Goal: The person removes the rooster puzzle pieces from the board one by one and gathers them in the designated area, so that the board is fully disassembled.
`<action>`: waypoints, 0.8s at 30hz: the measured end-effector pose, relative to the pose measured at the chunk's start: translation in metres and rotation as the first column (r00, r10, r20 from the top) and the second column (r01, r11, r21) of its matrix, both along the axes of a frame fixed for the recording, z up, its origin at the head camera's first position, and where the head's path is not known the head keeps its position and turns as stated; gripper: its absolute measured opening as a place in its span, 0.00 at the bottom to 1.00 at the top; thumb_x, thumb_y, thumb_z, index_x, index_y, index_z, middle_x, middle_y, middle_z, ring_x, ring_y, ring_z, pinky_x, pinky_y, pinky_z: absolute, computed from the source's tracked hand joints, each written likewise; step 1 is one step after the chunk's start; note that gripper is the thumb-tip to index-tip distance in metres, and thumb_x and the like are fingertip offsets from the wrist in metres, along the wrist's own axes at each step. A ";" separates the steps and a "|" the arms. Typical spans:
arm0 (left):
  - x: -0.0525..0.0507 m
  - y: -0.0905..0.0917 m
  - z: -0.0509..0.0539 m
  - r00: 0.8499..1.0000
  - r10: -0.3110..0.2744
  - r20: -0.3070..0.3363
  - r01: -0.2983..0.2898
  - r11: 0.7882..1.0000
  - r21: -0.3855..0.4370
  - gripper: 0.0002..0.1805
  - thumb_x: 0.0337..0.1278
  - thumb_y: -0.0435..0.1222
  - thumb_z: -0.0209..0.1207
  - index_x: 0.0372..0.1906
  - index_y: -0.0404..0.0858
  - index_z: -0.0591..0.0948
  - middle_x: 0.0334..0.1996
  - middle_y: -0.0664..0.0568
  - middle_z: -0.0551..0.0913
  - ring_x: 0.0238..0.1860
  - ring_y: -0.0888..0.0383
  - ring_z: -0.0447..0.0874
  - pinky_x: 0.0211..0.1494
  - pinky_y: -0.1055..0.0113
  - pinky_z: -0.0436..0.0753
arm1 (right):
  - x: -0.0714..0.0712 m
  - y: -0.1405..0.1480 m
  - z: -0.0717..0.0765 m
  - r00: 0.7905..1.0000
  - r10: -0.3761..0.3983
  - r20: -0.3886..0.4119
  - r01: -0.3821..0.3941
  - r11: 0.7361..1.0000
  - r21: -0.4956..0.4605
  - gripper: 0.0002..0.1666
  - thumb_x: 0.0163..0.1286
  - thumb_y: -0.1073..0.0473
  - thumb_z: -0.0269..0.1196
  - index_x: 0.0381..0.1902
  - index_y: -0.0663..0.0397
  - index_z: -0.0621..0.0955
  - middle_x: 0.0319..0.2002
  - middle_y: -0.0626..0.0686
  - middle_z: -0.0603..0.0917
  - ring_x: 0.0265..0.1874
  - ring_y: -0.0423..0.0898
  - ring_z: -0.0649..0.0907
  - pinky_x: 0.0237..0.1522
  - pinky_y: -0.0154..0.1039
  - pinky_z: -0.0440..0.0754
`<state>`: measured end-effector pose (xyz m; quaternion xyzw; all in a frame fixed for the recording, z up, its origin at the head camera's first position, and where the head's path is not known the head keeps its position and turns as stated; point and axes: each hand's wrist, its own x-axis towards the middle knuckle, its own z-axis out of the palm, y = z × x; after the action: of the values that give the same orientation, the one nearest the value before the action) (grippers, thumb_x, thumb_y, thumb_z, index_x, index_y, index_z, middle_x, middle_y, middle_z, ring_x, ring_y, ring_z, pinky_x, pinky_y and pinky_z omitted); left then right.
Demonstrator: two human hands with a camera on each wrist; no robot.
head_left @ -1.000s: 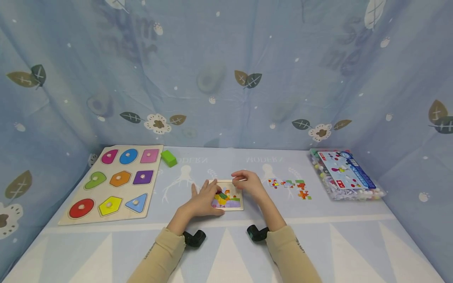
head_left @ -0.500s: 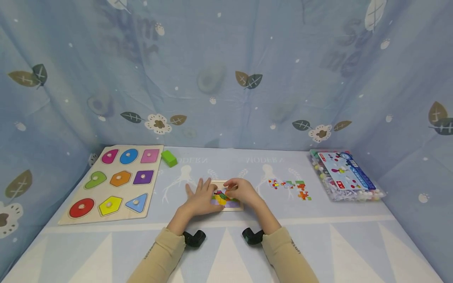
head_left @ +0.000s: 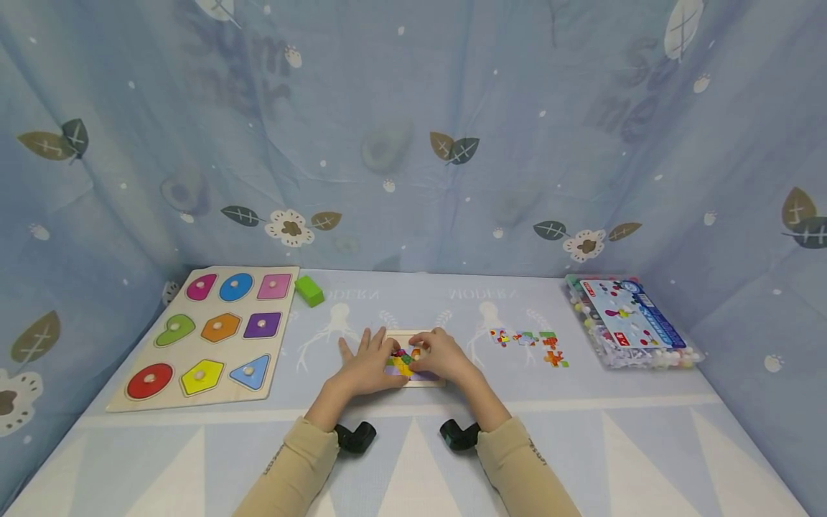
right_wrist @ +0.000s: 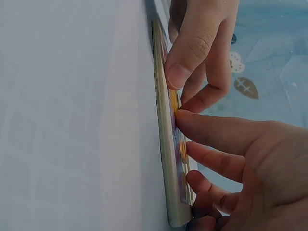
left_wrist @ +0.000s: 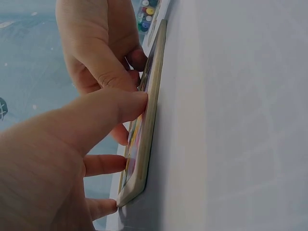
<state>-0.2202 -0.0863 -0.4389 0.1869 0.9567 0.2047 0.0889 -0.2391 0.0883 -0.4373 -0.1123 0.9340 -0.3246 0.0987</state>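
Observation:
A small wooden-framed jigsaw puzzle (head_left: pixel 421 383) with a colourful picture lies flat on the table between both hands. My left hand (head_left: pixel 367 368) rests over its left side, fingers spread, and the thumb touches the front rim, as the left wrist view shows. My right hand (head_left: pixel 446 357) is bent over the right half of the picture. In the right wrist view its thumb and forefinger pinch a yellowish puzzle piece (right_wrist: pixel 182 150) at the picture's surface. Much of the picture is hidden under the hands. Several loose puzzle pieces (head_left: pixel 526 338) lie to the right.
A wooden board of coloured knobbed shapes (head_left: pixel 213 355) lies at the left. Beside its far corner sits a green block (head_left: pixel 309 291). A clear plastic box of beads (head_left: pixel 632 323) with a printed label stands at the right. A blue curtain (head_left: pixel 413 136) hangs behind the table.
My right hand has moved left and down from the puzzle's upper right corner onto its picture. My left hand has shifted slightly, staying on the puzzle's left side. The loose pieces have not moved.

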 end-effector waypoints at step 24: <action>-0.001 0.001 0.001 1.000 -0.001 0.012 0.001 1.000 0.003 0.24 0.47 0.54 0.62 0.44 0.45 0.71 0.69 0.35 0.53 0.69 0.31 0.42 0.55 0.25 0.34 | 0.001 0.011 0.010 0.997 -0.066 0.028 0.071 0.927 -0.368 0.13 0.60 0.64 0.63 0.44 0.53 0.76 0.31 0.51 0.79 0.27 0.44 0.79 0.30 0.37 0.76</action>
<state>-0.2209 -0.0856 -0.4381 0.1865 0.9557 0.2073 0.0945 -0.2380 0.0997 -0.4277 -0.0937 0.8589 -0.4983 0.0718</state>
